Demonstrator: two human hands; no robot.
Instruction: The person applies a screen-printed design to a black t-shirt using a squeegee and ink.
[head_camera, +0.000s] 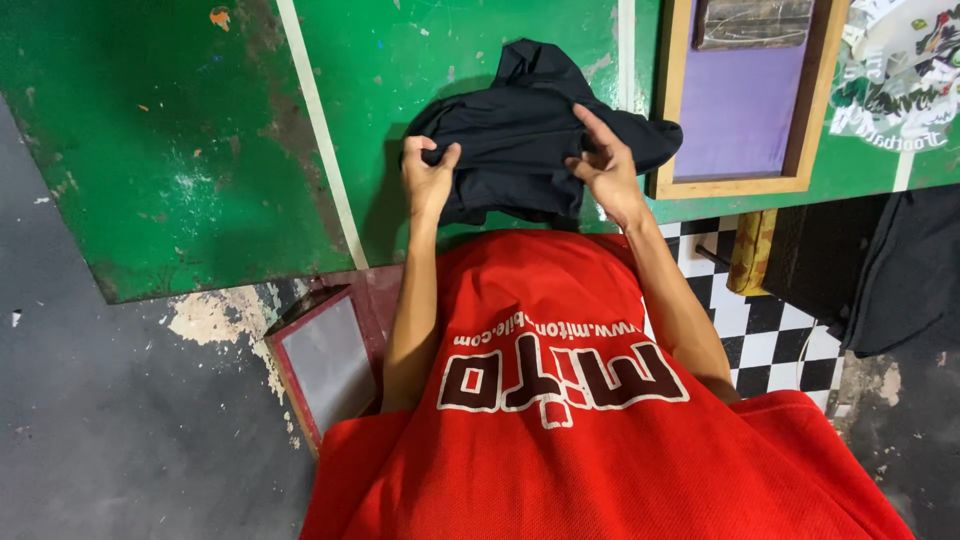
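**Gathering the dark garment at the tabletop's edge**

The left hand (428, 178) is closed in a firm grip on a bunched fold of the black garment (530, 130), thumb on top. The right hand (603, 165) is half open — fingers spread, only lightly touching the cloth's right side. To handle it well, pinch matching edges on both sides and pull them taut. The garment lies crumpled on the green tabletop (180, 140), between and just beyond both hands — beside a wooden-framed screen (735, 185).
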